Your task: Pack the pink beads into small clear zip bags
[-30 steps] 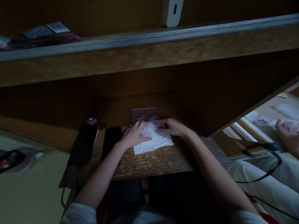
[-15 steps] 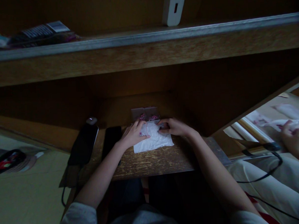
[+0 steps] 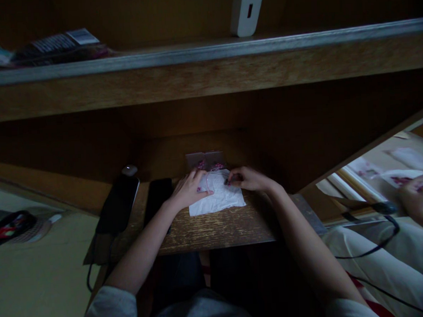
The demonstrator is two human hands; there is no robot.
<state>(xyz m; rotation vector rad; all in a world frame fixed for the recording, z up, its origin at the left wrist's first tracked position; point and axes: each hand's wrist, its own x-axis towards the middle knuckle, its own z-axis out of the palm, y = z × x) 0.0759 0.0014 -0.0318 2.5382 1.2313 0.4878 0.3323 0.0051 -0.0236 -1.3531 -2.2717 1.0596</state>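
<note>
A crumpled white tissue (image 3: 219, 198) lies flat on the worn wooden desktop. My left hand (image 3: 190, 190) rests on its left side, with thumb and fingers apart. A thin pink string (image 3: 207, 181) curves over the tissue beside that hand, and a small pink bead (image 3: 199, 189) shows by the fingers. At the tissue's right edge, my right hand (image 3: 248, 179) has its fingertips pinched at a small dark piece (image 3: 227, 182), too small to name. Just behind the tissue are clear packets (image 3: 205, 158) with pink bits inside.
Left of the tissue lie a black phone (image 3: 158, 196), a black flat device (image 3: 116, 206) with a cable, and a small white case (image 3: 129, 170). A shelf (image 3: 207, 69) crosses above, bearing a white box (image 3: 248, 10). At right, another person's hand (image 3: 421, 197) works near a black cable.
My right hand's fingers have drawn back slightly to the right and closed at the small dark piece. My left hand has barely moved. The other person's hand has shifted a little.
</note>
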